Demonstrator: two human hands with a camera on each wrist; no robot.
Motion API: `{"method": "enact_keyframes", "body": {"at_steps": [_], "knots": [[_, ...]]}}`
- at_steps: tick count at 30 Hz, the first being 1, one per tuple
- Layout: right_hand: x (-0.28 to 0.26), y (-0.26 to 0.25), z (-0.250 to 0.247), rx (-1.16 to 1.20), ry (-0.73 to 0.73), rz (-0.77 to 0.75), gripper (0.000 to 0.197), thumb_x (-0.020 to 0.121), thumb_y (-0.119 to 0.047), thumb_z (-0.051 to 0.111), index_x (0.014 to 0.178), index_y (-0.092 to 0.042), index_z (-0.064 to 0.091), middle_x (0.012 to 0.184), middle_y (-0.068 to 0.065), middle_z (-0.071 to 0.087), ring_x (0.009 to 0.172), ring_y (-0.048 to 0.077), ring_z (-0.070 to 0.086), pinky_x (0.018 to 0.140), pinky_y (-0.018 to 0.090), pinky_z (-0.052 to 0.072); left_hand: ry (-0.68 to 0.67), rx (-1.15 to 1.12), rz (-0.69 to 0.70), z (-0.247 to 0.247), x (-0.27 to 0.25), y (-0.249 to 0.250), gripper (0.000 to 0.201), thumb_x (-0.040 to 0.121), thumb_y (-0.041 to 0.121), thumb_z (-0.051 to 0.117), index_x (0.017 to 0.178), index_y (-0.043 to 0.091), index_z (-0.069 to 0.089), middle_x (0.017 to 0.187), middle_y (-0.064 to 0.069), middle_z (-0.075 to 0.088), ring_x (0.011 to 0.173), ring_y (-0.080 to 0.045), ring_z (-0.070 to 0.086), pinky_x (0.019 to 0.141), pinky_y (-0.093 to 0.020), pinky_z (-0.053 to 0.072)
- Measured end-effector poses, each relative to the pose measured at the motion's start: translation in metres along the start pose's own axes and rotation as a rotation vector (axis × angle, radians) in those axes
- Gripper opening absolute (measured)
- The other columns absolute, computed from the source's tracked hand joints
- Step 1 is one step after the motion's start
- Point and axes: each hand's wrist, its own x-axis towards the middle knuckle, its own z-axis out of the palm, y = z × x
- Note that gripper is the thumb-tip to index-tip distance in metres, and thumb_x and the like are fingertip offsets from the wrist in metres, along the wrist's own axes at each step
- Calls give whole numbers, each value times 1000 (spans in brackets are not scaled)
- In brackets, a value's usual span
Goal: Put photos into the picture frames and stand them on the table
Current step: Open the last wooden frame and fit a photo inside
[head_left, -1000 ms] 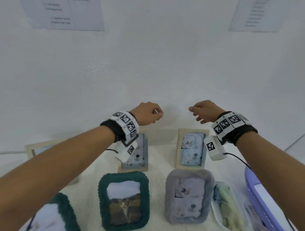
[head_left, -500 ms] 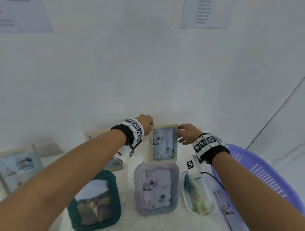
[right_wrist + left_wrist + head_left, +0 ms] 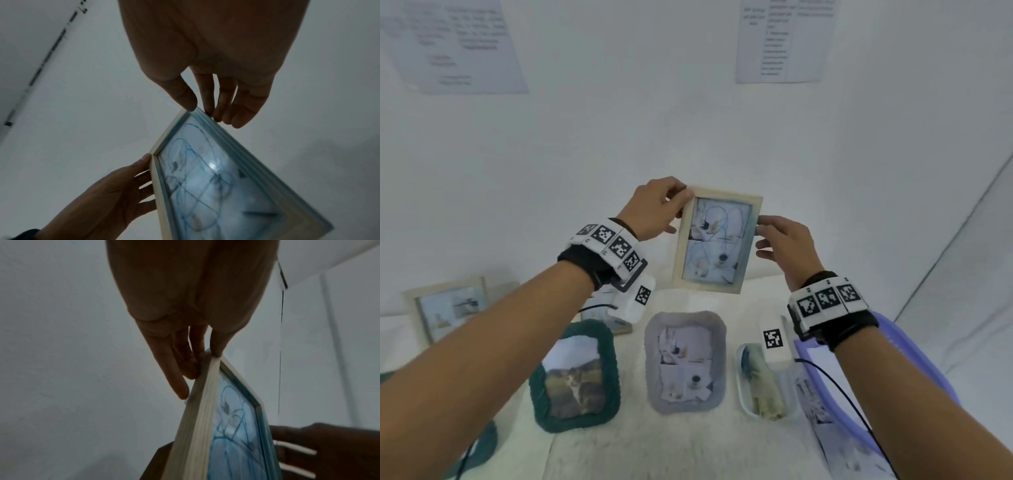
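Note:
A light wooden picture frame (image 3: 717, 245) with a bluish photo behind its glass hangs upright above the table, slightly tilted. My left hand (image 3: 681, 202) pinches its top left corner, thumb on the front and fingers behind, as the left wrist view shows on the frame's edge (image 3: 205, 426). My right hand (image 3: 760, 233) pinches the right edge near the top. In the right wrist view its thumb and fingers (image 3: 220, 105) close on the frame (image 3: 216, 186). The frame's back is hidden.
On the white fluffy table cover (image 3: 688, 445) stand a green knitted frame (image 3: 575, 373), a grey frame (image 3: 685, 359) and a clear frame (image 3: 760, 383). A wooden frame (image 3: 448, 308) stands far left. A purple basket (image 3: 914, 359) with loose photos sits at the right.
Both hands were empty and raised, then came down to the wooden frame standing at the back. Now they hold it lifted off the table.

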Motion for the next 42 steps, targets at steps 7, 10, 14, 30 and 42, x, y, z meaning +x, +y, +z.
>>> {"method": "enact_keyframes", "body": {"at_steps": [7,10,14,30,42], "knots": [[-112,7,-23,315,-237,-28,31,100,-34,46,131,-38,47,119,4,68,106,21,66,84,42,54,40,-272,-48,5,-104,46,30,100,31,52,104,4,64,95,-19,67,83,-18,66,59,-34,59],[-156,28,-24,534,-294,64,41,101,-35,40,141,-41,38,134,0,59,120,25,59,95,54,49,13,-343,-113,19,-148,47,26,99,29,53,101,6,65,95,-24,65,84,-23,66,59,-38,60],[-207,56,-20,650,-314,132,43,103,-28,34,145,-33,34,139,5,55,125,31,54,98,61,44,39,-358,-237,43,-200,36,23,99,29,54,100,9,66,96,-24,65,81,-22,66,59,-38,60],[-277,108,-24,370,-380,160,46,96,-53,44,142,-49,37,146,-11,46,134,13,45,111,49,35,115,-400,-457,154,-311,26,138,46,83,75,151,46,-7,156,24,14,145,-8,18,118,-39,26],[-270,135,-36,207,-364,373,29,101,-24,47,102,-10,73,99,14,71,86,25,67,69,37,56,106,-949,-521,174,-310,22,93,65,67,71,145,36,35,128,5,64,119,-18,61,103,-47,44]]}}
